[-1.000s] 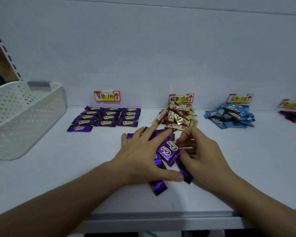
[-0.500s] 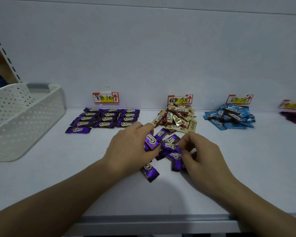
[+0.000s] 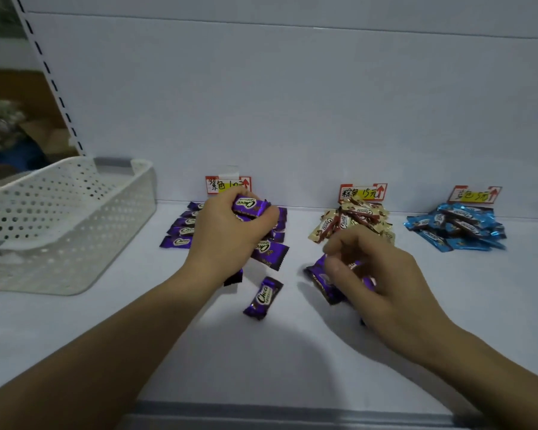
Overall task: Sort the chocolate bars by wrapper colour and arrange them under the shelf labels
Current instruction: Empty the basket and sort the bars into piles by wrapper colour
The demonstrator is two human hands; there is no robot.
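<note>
Your left hand (image 3: 227, 237) clutches purple bars (image 3: 248, 206) over the sorted rows (image 3: 180, 231); your right hand (image 3: 385, 283) pinches loose bars (image 3: 319, 276).

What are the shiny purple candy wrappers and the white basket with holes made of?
The shiny purple chocolate-bar wrappers are probably thin glossy plastic or foil film, since they catch the light and have crimped, zigzag ends. The white perforated basket looks like moulded matte plastic, with even rows of round holes and a smooth rounded rim.
</note>
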